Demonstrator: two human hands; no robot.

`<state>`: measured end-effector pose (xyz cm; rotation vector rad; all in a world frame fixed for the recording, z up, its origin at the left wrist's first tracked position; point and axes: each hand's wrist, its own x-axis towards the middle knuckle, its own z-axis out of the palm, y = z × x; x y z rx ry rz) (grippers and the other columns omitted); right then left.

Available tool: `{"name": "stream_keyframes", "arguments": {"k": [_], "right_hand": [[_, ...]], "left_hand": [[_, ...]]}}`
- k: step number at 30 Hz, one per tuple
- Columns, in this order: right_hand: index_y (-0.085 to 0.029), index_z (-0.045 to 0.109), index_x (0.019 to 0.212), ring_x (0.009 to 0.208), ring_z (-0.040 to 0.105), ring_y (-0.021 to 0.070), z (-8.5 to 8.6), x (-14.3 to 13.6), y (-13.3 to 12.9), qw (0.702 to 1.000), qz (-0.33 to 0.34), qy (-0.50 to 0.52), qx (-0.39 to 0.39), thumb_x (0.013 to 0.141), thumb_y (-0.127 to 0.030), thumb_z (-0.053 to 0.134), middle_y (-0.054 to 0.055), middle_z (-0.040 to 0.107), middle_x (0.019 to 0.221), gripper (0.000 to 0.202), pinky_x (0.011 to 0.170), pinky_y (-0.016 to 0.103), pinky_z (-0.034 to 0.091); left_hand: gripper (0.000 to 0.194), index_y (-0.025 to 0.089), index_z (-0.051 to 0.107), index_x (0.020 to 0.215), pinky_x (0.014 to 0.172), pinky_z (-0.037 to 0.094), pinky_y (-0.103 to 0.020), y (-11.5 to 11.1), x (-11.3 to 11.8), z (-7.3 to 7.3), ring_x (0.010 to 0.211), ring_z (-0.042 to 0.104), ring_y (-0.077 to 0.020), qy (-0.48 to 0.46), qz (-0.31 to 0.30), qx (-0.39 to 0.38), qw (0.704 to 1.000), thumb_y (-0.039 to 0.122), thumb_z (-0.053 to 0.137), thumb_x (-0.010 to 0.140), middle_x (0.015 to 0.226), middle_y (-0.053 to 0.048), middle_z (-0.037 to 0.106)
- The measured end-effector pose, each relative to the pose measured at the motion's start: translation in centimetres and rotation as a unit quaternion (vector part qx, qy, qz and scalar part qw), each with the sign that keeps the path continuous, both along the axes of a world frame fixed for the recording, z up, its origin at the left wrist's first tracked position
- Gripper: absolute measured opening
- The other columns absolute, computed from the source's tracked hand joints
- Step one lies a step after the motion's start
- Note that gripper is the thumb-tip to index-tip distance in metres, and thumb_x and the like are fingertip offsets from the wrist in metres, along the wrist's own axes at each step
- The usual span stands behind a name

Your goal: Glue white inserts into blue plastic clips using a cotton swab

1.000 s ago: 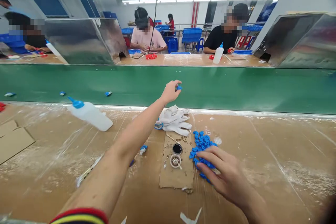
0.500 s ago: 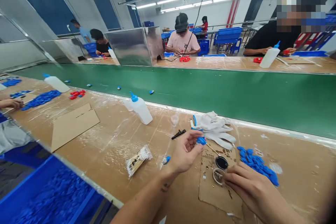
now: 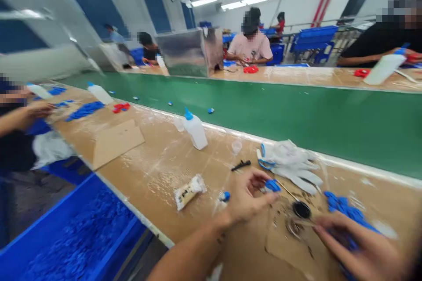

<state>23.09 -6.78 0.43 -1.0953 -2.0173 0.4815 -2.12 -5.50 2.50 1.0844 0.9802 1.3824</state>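
Between the thumb and fingers of my left hand (image 3: 252, 197) is a small blue piece (image 3: 272, 185). My right hand (image 3: 354, 239) is pinched at the lower right, beside a small clear dish (image 3: 295, 227); a thin pale thing shows at its fingertips, too blurred to name. A round pot of black liquid (image 3: 301, 210) stands between the hands on a stained cardboard sheet (image 3: 280, 239), with a thin stick (image 3: 286, 191) leaning from it. Blue pieces (image 3: 346, 208) lie in a pile behind my right hand. Another blue piece (image 3: 225, 196) rests left of my left hand.
White gloves (image 3: 290, 160), a black clip (image 3: 241, 165), a swab packet (image 3: 190, 192) and a white bottle (image 3: 195, 131) lie or stand on the table. A green belt (image 3: 263, 109) runs beyond. A blue bin (image 3: 75, 232) is at lower left. People sit opposite and at left.
The view has swung left, so the table things appear further right. My right hand has drawn away from the clear dish. My left hand still holds the blue piece.
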Motion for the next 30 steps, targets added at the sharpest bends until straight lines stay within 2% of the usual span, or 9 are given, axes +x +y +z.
{"name": "stream_keyframes", "arguments": {"k": [1,2,5,9,12,16,21,25,30], "right_hand": [[-0.025,0.075,0.089,0.062,0.071,0.0180,0.7,0.1,-0.3,0.999,0.007,0.003,-0.051,0.094,-0.039,0.071,0.003,0.076,0.078,0.015,0.056,0.023,0.057],[-0.024,0.073,0.084,0.063,0.070,0.0181,1.3,0.1,-0.5,0.995,-0.017,0.026,-0.094,0.093,-0.037,0.071,0.004,0.076,0.078,0.016,0.057,0.024,0.057],[-0.022,0.068,0.077,0.060,0.065,0.0180,1.8,-0.1,-0.5,0.975,-0.045,0.103,-0.189,0.086,-0.036,0.074,0.005,0.073,0.074,0.018,0.052,0.026,0.050],[-0.021,0.066,0.076,0.061,0.063,0.0172,1.3,-0.3,-0.6,0.966,-0.064,0.110,-0.224,0.083,-0.036,0.074,0.006,0.073,0.075,0.019,0.051,0.026,0.046],[-0.020,0.066,0.076,0.060,0.061,0.0156,1.2,-0.3,-0.7,0.965,-0.058,0.121,-0.227,0.083,-0.034,0.076,0.006,0.072,0.076,0.018,0.050,0.025,0.043],[-0.021,0.066,0.077,0.060,0.060,0.0145,1.7,0.1,-0.8,0.963,-0.052,0.149,-0.219,0.083,-0.031,0.077,0.004,0.071,0.075,0.016,0.049,0.024,0.042],[-0.023,0.066,0.081,0.066,0.065,0.0132,4.0,0.1,-1.4,0.959,-0.042,0.236,-0.148,0.083,-0.014,0.078,0.000,0.071,0.076,0.015,0.052,0.021,0.047],[-0.022,0.066,0.082,0.070,0.066,0.0124,5.9,-1.2,-2.0,0.950,-0.037,0.297,-0.084,0.081,-0.004,0.075,-0.001,0.069,0.076,0.021,0.060,0.021,0.053],[-0.022,0.065,0.082,0.069,0.064,0.0124,6.5,-2.7,-2.4,0.953,-0.025,0.295,-0.063,0.083,-0.001,0.073,-0.001,0.068,0.075,0.022,0.057,0.023,0.049]], "left_hand": [[0.035,0.016,0.070,0.094,0.076,0.059,-0.027,-0.2,-0.1,0.1,0.078,0.072,-0.0161,0.018,-0.002,0.013,1.000,0.026,0.091,0.067,0.087,-0.006,0.075],[0.031,0.016,0.071,0.096,0.078,0.059,-0.028,-0.3,-0.2,0.2,0.079,0.073,-0.0162,0.042,-0.003,0.026,0.999,0.025,0.088,0.071,0.088,-0.006,0.076],[0.027,0.017,0.076,0.106,0.079,0.061,-0.027,-0.5,-0.7,0.1,0.082,0.074,-0.0157,0.106,-0.007,0.075,0.992,0.022,0.081,0.080,0.095,-0.007,0.079],[0.029,0.019,0.077,0.112,0.079,0.062,-0.024,-1.0,-1.0,0.0,0.083,0.075,-0.0146,0.159,-0.014,0.114,0.980,0.021,0.081,0.083,0.098,-0.005,0.081],[0.037,0.018,0.074,0.113,0.078,0.063,-0.024,-1.4,-0.9,0.0,0.087,0.077,-0.0162,0.174,0.011,0.123,0.977,0.021,0.086,0.078,0.096,-0.005,0.081],[0.024,0.017,0.075,0.100,0.074,0.062,-0.026,-1.4,-0.7,-0.2,0.079,0.076,-0.0166,0.220,-0.001,0.147,0.964,0.021,0.086,0.079,0.088,-0.004,0.080],[0.019,0.017,0.075,0.093,0.068,0.060,-0.027,-1.7,-0.4,0.0,0.073,0.075,-0.0172,0.277,-0.020,0.186,0.942,0.021,0.087,0.079,0.083,-0.004,0.081],[0.020,0.018,0.073,0.093,0.069,0.059,-0.023,-2.3,0.1,0.4,0.073,0.075,-0.0145,0.276,-0.027,0.223,0.935,0.015,0.086,0.078,0.085,-0.002,0.082],[0.025,0.018,0.070,0.091,0.070,0.060,-0.020,-2.7,0.5,0.4,0.073,0.076,-0.0133,0.288,-0.017,0.252,0.924,0.013,0.089,0.075,0.084,0.000,0.081]]}}
